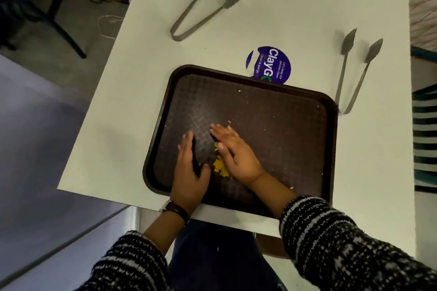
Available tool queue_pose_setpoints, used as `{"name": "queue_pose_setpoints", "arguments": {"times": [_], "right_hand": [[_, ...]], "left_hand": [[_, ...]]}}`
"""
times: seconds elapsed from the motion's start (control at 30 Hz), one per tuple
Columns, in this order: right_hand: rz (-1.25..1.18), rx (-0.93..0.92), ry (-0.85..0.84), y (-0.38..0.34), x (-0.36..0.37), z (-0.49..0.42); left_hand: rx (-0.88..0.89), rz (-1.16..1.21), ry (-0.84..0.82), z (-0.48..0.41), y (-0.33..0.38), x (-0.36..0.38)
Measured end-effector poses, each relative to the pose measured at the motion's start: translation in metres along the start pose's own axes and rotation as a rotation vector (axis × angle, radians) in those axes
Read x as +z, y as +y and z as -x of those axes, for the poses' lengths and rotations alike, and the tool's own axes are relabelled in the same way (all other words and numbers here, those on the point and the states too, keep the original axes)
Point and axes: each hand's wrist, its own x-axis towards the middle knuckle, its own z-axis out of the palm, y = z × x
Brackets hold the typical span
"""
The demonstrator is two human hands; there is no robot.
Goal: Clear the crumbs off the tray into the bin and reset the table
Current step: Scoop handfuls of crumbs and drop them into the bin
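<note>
A dark brown tray (279, 111) lies on the white table (142, 92) near its front edge. A small heap of yellow crumbs (218, 165) sits on the tray between my two hands. My left hand (190, 168) stands on its edge to the left of the heap, fingers together. My right hand (233, 151) lies flat on the tray just right of the heap, fingers stretched out and touching the crumbs. A few stray crumbs (239, 90) lie further back on the tray, and one crumb (291, 188) lies near my right wrist. Neither hand holds anything.
Two metal tongs rest on the table: one pair (203, 4) at the back left, another pair (354, 71) to the right of the tray. A round purple sticker (268, 64) shows behind the tray. A striped chair (425, 134) stands at the right.
</note>
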Motion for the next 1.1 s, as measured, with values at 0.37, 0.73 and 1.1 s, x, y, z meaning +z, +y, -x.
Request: {"name": "queue_pose_setpoints", "arguments": {"times": [0.37,0.73,1.1], "right_hand": [[-0.402,0.332,0.529,-0.018,-0.039,0.052],[-0.139,0.526,0.573,0.003,-0.038,0.116],[0.04,0.557,0.436,0.002,-0.023,0.108]], "left_hand": [[0.247,-0.381,-0.395,-0.007,-0.006,0.003],[0.581,-0.738,-0.575,-0.043,0.0,0.024],[0.51,-0.281,-0.437,-0.04,0.002,0.036]]}}
